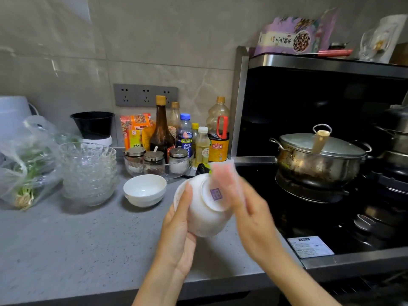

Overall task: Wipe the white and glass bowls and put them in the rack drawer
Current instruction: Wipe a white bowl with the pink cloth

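Observation:
My left hand grips a white bowl held above the counter's front edge, its base turned toward me with a purple stamp showing. My right hand holds a blurred pink-white cloth against the bowl's base and upper side. A second white bowl stands upright on the grey counter, left of the held one. Further left rises a stack of several glass bowls. The rack drawer is not in view.
Behind the bowls are sauce bottles, a glass tray of spice jars and a black tub. A plastic bag of greens lies at the left. To the right, a lidded steel pot sits on the black stove.

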A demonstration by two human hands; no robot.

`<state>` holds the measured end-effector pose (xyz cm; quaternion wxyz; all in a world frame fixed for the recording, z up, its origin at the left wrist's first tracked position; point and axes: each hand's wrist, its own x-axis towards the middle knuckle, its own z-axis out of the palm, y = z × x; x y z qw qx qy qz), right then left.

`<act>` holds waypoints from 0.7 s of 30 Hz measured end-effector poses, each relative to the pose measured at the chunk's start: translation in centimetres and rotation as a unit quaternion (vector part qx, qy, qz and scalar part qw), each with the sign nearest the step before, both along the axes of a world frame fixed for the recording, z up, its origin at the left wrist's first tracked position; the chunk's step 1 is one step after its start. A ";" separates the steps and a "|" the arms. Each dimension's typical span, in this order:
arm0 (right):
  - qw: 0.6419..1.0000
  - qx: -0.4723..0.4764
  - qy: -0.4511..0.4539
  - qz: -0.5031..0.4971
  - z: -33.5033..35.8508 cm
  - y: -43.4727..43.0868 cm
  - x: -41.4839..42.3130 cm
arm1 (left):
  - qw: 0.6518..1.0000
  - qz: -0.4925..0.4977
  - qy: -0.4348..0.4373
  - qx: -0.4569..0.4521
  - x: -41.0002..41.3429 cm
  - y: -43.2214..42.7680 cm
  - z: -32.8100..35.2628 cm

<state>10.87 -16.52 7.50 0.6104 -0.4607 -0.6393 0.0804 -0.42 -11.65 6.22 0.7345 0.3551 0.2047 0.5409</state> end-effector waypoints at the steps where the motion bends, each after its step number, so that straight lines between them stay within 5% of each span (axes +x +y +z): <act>1: 0.991 0.025 -0.130 -0.031 -0.7 0.3 -0.2 | 1.000 -0.002 -0.005 0.003 0.2 -0.2 0.0; 2: 0.966 0.055 -0.241 -0.069 -1.6 0.6 -0.1 | 1.000 0.005 -0.015 -0.002 0.3 -0.2 0.1; 4: 0.933 0.094 -0.328 -0.118 -2.5 0.9 0.8 | 0.999 0.028 -0.027 -0.010 0.2 -0.1 0.1; 21: 0.920 0.086 -0.357 -0.140 -3.3 -1.3 0.9 | 0.998 0.055 -0.013 -0.016 -0.8 -0.2 0.4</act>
